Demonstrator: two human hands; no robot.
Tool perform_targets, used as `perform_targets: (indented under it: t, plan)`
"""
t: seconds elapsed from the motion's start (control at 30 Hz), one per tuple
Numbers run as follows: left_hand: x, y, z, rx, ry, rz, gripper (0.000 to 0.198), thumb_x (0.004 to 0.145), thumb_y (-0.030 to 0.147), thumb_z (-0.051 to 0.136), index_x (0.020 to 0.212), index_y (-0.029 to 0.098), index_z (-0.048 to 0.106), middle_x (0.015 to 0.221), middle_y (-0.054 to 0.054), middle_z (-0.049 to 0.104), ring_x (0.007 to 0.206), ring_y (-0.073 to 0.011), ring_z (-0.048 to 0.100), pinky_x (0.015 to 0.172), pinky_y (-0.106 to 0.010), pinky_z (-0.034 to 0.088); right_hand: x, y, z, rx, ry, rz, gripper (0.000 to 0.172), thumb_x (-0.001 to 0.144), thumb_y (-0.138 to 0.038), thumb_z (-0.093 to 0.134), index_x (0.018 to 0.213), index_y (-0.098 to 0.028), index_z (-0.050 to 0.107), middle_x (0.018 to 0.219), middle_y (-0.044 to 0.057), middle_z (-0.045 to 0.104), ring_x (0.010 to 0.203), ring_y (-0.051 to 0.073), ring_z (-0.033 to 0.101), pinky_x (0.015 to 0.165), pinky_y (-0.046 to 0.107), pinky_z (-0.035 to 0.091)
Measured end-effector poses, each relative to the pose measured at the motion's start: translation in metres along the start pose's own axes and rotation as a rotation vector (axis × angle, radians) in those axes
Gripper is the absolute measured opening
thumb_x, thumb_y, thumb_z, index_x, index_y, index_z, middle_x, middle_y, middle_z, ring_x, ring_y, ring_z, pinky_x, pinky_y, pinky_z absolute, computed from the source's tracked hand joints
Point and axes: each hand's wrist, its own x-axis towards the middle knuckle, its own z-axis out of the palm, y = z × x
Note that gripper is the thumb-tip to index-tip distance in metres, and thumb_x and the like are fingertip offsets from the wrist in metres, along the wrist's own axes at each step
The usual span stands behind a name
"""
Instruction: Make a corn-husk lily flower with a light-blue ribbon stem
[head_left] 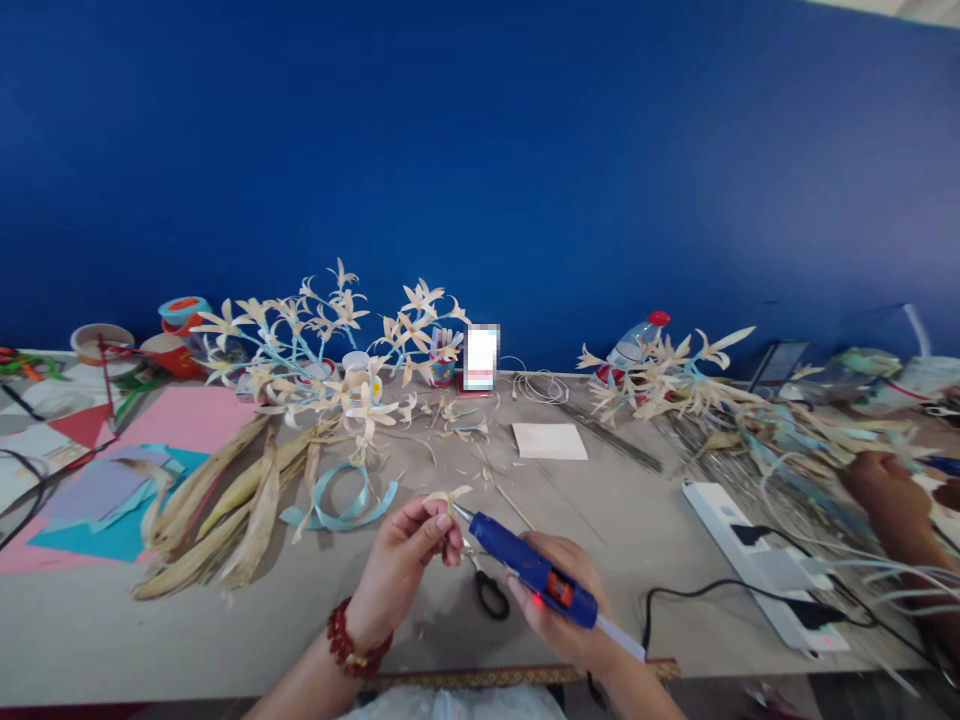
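Between the fingertips of my left hand (415, 540) is a small pale husk flower (448, 495). My right hand (564, 590) is wrapped round a blue hot glue gun (529, 565), a clear glue stick jutting from its rear. The gun's metal nozzle (463, 512) points at the flower, by the left fingertips; whether it touches is too fine to tell. Black-handled scissors (490, 594) lie on the table between my hands, partly hidden. Beyond my left hand rests a curl of light blue ribbon (341, 515).
Dried corn husks (247, 510) and coloured paper (187, 415) lie at left. Husk-flower sprays (330, 320) stand behind, near a lit phone (480, 360). A white card (550, 441) lies mid-table. A power strip (757, 570) with cords is at right, beside another person's hand (885, 500).
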Motion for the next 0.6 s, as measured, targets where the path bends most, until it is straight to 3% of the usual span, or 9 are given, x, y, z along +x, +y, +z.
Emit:
perform_targets:
  t: [0.33, 0.6]
  plan:
    - [-0.0021, 0.0017, 0.0, -0.006, 0.001, 0.007, 0.016, 0.08, 0.028, 0.071, 0.077, 0.015, 0.062, 0.065, -0.001, 0.066, 0.054, -0.011, 0.059, 0.054, -0.023, 0.045, 0.0038, -0.0051, 0.0004, 0.008, -0.005, -0.063, 0.003, 0.08, -0.025, 0.059, 0.077, -0.024, 0.061, 0.065, 0.002, 0.065, 0.061, 0.02, 0.064, 0.06, 0.028, 0.053]
    - [-0.001, 0.0018, -0.0002, -0.013, -0.015, 0.009, 0.014, 0.082, 0.026, 0.07, 0.076, 0.015, 0.063, 0.065, -0.001, 0.066, 0.054, -0.0107, 0.059, 0.055, -0.022, 0.045, 0.0039, -0.0029, 0.0004, -0.014, -0.035, -0.068, 0.006, 0.08, -0.026, 0.057, 0.075, -0.024, 0.061, 0.064, 0.002, 0.065, 0.06, 0.02, 0.063, 0.058, 0.029, 0.052]
